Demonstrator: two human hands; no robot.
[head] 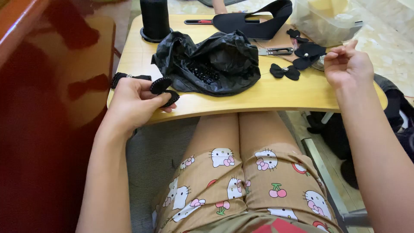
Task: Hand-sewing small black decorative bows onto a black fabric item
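Left hand [136, 101] at near left edge of table [267, 92], pinching black bow-shaped fabric piece [164, 89] between thumb and fingers, flat side up so beaded rim shows. Just right: black plastic bag [215, 58], mouth open toward person, small black beads [205, 71] within reach. Behind: black thread cone [155, 19], upright. Further right: finished black bows [284, 71] laid aside, thread snips [274, 51] near. Right hand [347, 64] raised over right edge, fingertips pinched together; whether on needle or thread, cannot tell.

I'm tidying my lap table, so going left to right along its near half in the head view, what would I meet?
Left hand holding black petals → black bag → black bow → right hand.
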